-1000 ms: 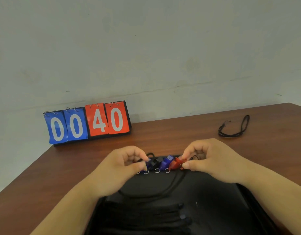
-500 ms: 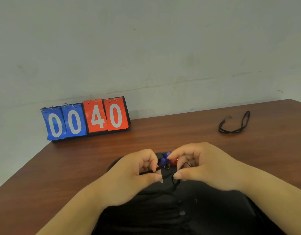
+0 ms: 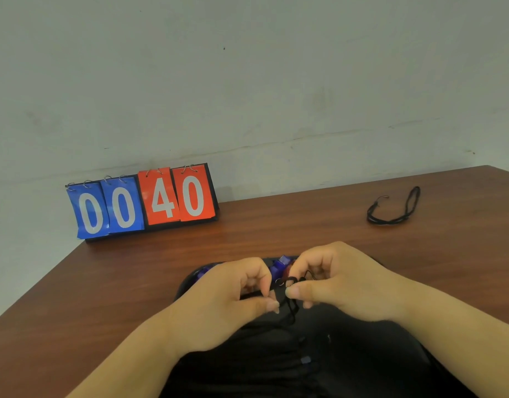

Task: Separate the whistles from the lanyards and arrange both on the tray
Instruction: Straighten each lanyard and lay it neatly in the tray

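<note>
Mid-job here, by the look of it. Both hands met at the lower centre of the frame, over the far edge of the black tray (image 3: 362, 354). The left hand (image 3: 227, 305) pinched a black lanyard (image 3: 290, 314) between thumb and forefinger. The right hand (image 3: 342, 285) pinched the same lanyard just beside a small metal ring (image 3: 279, 282). Right behind the fingers sat a blue whistle (image 3: 277, 265), with a red whistle (image 3: 287, 272) touching it.

Whether the lanyard was already off that ring, I could not tell; the fingers covered the join. Another blue shape (image 3: 203, 272) peeked out past the left knuckles, likely a whistle too.

One loose lanyard (image 3: 396, 214) lay well apart on the tabletop (image 3: 132, 282), at the right of the frame and not yet on the tray. So I judged one separation done, one in hand, and the arranging mostly left. The score cards (image 3: 144, 202) stood at the left.
</note>
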Demonstrator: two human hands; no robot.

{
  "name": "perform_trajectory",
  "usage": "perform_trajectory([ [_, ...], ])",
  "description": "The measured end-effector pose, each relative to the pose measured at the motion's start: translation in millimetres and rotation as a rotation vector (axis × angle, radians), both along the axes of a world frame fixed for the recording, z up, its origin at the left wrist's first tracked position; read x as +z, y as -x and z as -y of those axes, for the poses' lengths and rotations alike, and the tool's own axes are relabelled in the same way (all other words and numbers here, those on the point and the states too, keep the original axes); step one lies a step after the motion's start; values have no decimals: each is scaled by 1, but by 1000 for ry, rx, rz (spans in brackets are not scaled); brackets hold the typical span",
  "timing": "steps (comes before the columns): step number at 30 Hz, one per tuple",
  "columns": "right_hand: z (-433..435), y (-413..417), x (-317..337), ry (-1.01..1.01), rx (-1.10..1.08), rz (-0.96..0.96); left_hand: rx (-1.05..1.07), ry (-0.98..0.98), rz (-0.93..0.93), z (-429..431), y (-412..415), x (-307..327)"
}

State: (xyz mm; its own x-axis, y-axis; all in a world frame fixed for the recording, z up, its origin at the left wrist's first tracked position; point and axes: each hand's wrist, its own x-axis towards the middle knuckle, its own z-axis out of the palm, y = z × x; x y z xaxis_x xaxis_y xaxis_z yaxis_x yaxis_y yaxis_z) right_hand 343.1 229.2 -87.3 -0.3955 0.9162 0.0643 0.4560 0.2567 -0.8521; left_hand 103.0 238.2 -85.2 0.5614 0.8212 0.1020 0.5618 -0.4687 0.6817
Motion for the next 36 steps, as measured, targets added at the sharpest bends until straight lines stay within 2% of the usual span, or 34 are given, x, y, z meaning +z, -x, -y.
perform_trajectory([
  [4, -3, -2, 2, -13, -75, -30, 55, -7, 28, 0, 6, 7],
  [8, -10, -9, 2, -1, -211, -94, 233, -69, 39, -11, 28, 16],
  [13, -15, -13, 0, 61, -238, -30, 398, -25, 90, -27, 71, 26],
  [18, -13, -6, -5, 11, -80, 320, 266, 140, -190, -33, 83, 19],
  [21, -12, -1, -10, -9, -22, 428, 188, 212, -336, -33, 83, 16],
  [30, -11, 1, -17, -73, 33, 490, 180, 162, -561, -35, 81, 12],
  [36, -11, -2, -16, -156, -23, 483, 227, 54, -524, -35, 81, 10],
])
